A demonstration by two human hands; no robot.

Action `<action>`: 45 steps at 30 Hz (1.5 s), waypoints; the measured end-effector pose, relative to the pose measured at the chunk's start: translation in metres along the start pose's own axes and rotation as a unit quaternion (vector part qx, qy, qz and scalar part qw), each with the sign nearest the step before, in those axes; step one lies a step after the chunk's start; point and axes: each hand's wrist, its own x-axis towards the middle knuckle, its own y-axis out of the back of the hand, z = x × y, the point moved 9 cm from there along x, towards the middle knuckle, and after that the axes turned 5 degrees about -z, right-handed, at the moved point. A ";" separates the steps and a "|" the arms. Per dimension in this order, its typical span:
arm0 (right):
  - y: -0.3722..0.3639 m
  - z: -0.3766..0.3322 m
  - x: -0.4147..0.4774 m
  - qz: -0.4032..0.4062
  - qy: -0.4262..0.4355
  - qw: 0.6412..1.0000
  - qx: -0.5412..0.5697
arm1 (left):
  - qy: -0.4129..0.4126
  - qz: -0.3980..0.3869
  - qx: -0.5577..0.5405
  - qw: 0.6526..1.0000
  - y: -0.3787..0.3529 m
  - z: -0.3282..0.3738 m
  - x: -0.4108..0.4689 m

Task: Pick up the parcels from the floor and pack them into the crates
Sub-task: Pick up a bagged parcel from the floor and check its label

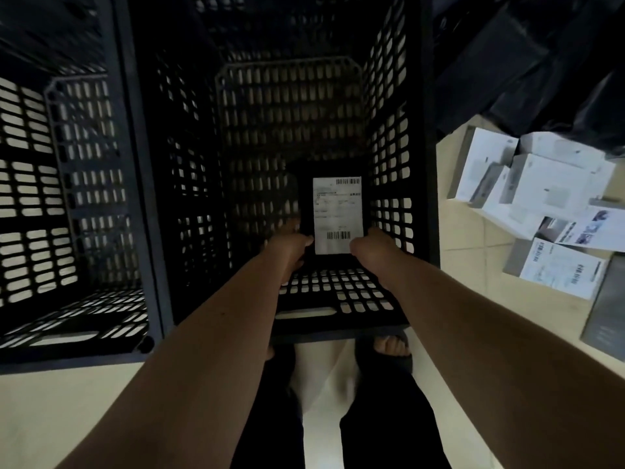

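Observation:
A dark parcel with a white shipping label (337, 214) sits low inside the black perforated crate (389, 137), near its right front corner. Both my arms reach down into the crate. My left hand (289, 247) grips the parcel's near left edge and my right hand (370, 247) grips its near right edge. A heap of white and grey parcels (541, 191) lies on the floor to the right of the crate. A second perforated crate (67, 204) stands beside the first one, on the left, and I see nothing inside it.
Dark plastic bags (527, 55) lie at the back right behind the parcel heap. My feet in dark sandals (394, 350) stand on the pale tiled floor (67, 418) just in front of the crate.

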 end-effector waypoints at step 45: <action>0.364 0.031 -0.586 0.108 0.333 0.798 0.490 | -0.232 -0.215 0.023 0.948 -0.333 0.283 -0.582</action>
